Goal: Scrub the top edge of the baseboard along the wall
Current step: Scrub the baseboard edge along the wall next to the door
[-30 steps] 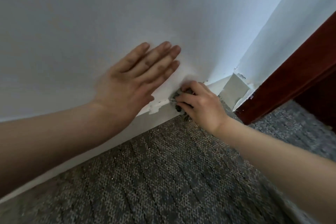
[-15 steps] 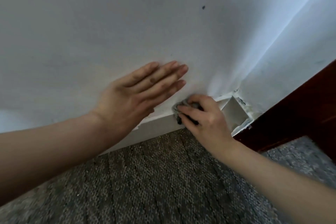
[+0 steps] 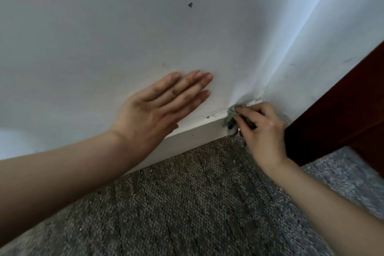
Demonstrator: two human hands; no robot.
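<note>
A white baseboard, smooth and flat-faced, was seen running along the foot of a matt white wall as far as the corner, where a second white wall was met. Its top edge was marked by chipped paint and dark specks close to that corner. One small grey scrubbing pad, rough and crumpled, perhaps wire wool though it was blurred, was pressed against the top edge and face of the baseboard just beside the corner. It was pinched in the grip of the right hand, whose fingers were curled round it. The left hand was laid flat on the wall just above the baseboard, its fingers straight and close together, nothing being held in its grip. The floor was covered by a grey carpet, coarsely looped and faintly ribbed. One dark red-brown wooden panel, smooth-surfaced, was seen at the right, behind the right hand. One small dark mark was noted high on the wall.
</note>
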